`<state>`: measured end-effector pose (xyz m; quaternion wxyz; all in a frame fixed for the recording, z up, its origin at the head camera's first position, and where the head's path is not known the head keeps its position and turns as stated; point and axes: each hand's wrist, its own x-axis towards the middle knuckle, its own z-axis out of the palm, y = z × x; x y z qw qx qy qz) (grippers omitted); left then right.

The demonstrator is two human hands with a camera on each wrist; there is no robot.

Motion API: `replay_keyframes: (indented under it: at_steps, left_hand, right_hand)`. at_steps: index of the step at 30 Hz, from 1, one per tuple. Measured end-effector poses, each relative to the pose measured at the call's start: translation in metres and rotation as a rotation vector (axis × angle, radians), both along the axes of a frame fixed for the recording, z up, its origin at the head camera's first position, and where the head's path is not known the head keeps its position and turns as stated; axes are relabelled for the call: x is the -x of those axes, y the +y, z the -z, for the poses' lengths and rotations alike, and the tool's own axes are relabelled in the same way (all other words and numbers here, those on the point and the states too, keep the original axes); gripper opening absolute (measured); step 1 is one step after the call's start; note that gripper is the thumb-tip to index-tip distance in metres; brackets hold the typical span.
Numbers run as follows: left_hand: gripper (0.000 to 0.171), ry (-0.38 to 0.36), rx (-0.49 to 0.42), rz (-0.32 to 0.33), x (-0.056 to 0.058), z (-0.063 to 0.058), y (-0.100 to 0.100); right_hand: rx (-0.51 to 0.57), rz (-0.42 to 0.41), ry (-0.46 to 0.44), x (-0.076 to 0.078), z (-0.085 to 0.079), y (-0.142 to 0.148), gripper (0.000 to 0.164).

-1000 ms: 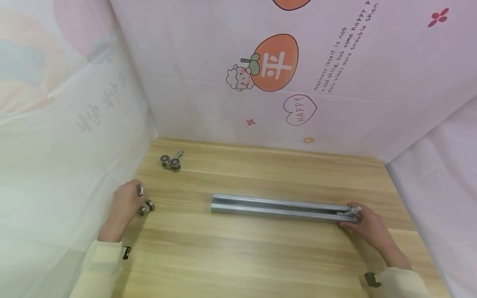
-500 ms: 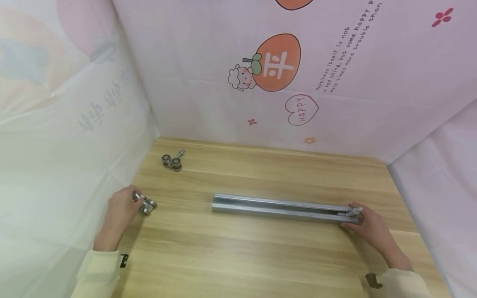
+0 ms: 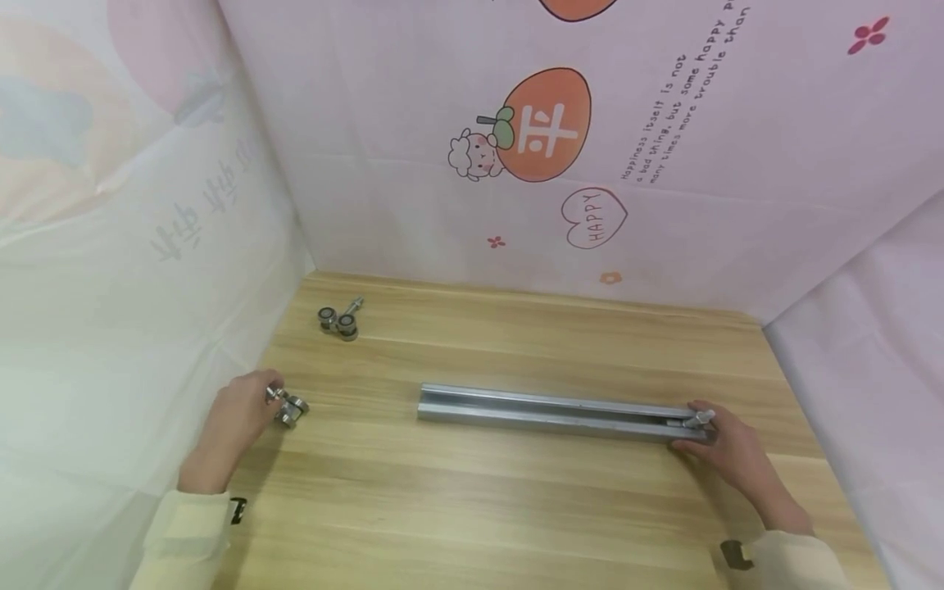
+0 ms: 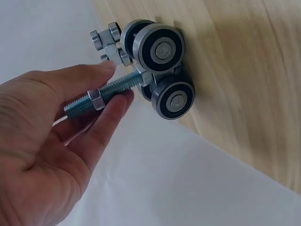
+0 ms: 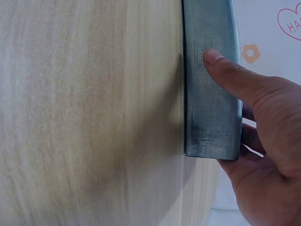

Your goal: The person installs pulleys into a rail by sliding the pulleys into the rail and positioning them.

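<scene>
In the head view my left hand holds a roller trolley at the left of the table. The left wrist view shows thumb and fingers around its threaded bolt, which carries a nut; the dark-sealed wheels face away from the palm, close over the wood. At the other side, my right hand grips the right end of a slotted metal rail, thumb flat on its side wall. A bolt sticks out of the slot beside those fingers; whatever carries it is hidden inside the rail.
Another roller trolley lies near the back left corner of the wooden table, its bolt pointing to the back right. Printed white cloth hangs behind the table and along both sides.
My left hand has shifted slightly left and toward me. The trolley in it has turned, its bolt end now lower and more in view. The right hand and rail stay put.
</scene>
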<state>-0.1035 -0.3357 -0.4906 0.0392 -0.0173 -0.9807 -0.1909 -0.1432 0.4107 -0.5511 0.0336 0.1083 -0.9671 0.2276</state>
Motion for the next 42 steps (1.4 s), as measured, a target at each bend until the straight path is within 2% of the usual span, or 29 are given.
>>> replay_keyframes:
  at_steps: [8,20,29,36,42]
  left_hand:
    - [0.021,-0.074,0.072,0.072,0.005,-0.005,-0.002]
    - [0.016,-0.079,0.145,0.182,0.014,-0.004,-0.011]
    - [0.015,-0.139,0.166,0.184,0.017,-0.010,-0.011]
    - [0.016,-0.143,0.194,0.210,0.019,-0.015,-0.003]
    - [0.018,-0.130,0.184,0.239,0.022,-0.013,0.009]
  right_hand:
    - [0.004,0.005,0.007,0.000,0.000,0.000,0.080]
    - [0.013,-0.003,0.031,0.000,0.003,0.002,0.079]
    - [0.010,-0.002,0.037,0.000,0.000,0.001,0.079]
    - [0.012,-0.001,0.029,0.001,0.003,0.002,0.079]
    - [0.013,-0.004,0.038,0.002,0.003,0.001,0.079]
